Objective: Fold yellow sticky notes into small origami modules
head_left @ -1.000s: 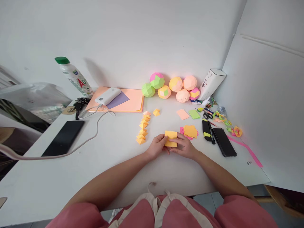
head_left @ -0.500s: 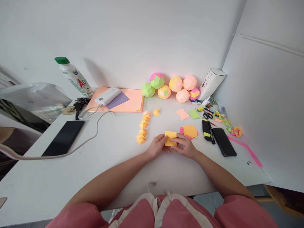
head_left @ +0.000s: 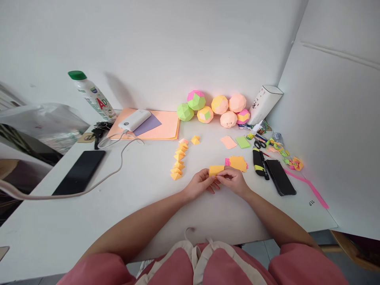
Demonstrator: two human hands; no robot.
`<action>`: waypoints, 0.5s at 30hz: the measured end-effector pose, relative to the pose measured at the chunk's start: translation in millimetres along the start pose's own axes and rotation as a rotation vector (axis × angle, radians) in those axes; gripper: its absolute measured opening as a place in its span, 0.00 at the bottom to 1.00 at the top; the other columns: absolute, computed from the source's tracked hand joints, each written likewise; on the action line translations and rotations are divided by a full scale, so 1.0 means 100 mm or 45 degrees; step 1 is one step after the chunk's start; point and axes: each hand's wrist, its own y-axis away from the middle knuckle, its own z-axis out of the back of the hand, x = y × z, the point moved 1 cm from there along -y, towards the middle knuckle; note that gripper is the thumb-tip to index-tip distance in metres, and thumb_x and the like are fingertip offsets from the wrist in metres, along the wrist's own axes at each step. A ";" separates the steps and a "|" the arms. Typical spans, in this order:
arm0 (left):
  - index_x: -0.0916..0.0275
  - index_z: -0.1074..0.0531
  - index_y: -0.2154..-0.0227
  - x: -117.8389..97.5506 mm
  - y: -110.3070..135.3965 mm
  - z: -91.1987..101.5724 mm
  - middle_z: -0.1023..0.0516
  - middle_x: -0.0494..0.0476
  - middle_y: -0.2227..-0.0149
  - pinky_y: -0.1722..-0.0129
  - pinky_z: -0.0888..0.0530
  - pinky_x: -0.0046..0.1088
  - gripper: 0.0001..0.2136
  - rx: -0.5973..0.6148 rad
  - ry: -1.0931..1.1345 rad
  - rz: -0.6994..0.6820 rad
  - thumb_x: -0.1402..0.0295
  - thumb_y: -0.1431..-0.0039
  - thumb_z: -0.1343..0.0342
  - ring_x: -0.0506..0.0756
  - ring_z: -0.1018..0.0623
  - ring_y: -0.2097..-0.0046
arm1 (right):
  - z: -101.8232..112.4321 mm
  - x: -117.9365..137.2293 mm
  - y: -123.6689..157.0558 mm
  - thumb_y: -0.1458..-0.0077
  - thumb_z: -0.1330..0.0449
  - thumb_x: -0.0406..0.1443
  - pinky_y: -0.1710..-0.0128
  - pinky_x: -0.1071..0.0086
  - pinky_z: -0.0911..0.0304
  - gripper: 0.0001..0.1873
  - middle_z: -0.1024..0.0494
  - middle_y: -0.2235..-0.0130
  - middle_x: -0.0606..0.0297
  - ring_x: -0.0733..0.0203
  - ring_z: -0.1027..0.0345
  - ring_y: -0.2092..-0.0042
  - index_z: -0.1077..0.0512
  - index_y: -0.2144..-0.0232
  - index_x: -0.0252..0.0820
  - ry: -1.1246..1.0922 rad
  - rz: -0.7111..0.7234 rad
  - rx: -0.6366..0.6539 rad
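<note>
My left hand (head_left: 199,184) and my right hand (head_left: 234,181) meet over the white desk (head_left: 142,198), both pinching one orange paper square (head_left: 215,170) that is folded down into a narrow strip. Left of the hands a row of several small folded orange pieces (head_left: 179,159) runs away from me. Just beyond my right hand lies a loose stack of orange and pink paper squares (head_left: 237,163).
Paper balls (head_left: 219,106) line the back wall beside a white box (head_left: 264,103). A phone (head_left: 280,177), marker (head_left: 258,162) and scissors (head_left: 259,143) lie at right. At left are a black phone (head_left: 79,172), power bank (head_left: 135,120) with cable, orange sheets (head_left: 163,126) and a bottle (head_left: 90,96).
The orange square, flat and taller a second ago, is now folded over into a shorter strip. Both hands have shifted slightly away from me and closer together.
</note>
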 end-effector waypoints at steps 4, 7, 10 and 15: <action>0.65 0.36 0.63 0.00 0.00 -0.01 0.23 0.62 0.65 0.71 0.26 0.30 0.19 0.014 -0.038 -0.012 0.54 0.48 0.45 0.55 0.22 0.66 | 0.00 0.04 0.00 0.52 0.39 0.36 0.76 0.71 0.40 0.06 0.30 0.78 0.66 0.65 0.38 0.75 0.27 0.78 0.41 -0.007 0.009 -0.022; 0.65 0.36 0.64 0.00 -0.01 -0.01 0.23 0.61 0.65 0.72 0.27 0.29 0.18 0.018 -0.039 -0.018 0.54 0.48 0.45 0.55 0.22 0.67 | -0.01 0.05 0.01 0.52 0.39 0.34 0.76 0.71 0.40 0.05 0.30 0.78 0.67 0.65 0.38 0.74 0.28 0.78 0.41 -0.001 0.016 -0.024; 0.65 0.35 0.63 0.00 -0.01 -0.01 0.23 0.60 0.66 0.72 0.27 0.29 0.18 0.011 -0.045 -0.012 0.54 0.49 0.44 0.55 0.22 0.67 | -0.01 0.04 0.02 0.51 0.39 0.35 0.76 0.71 0.40 0.05 0.30 0.78 0.67 0.65 0.38 0.74 0.28 0.77 0.41 -0.007 0.034 -0.021; 0.66 0.35 0.64 0.00 -0.01 -0.01 0.23 0.61 0.66 0.73 0.27 0.29 0.19 0.021 -0.043 -0.009 0.54 0.49 0.45 0.55 0.22 0.69 | -0.01 0.07 0.02 0.51 0.39 0.35 0.76 0.70 0.40 0.06 0.29 0.79 0.67 0.65 0.38 0.75 0.28 0.78 0.41 0.003 0.054 -0.019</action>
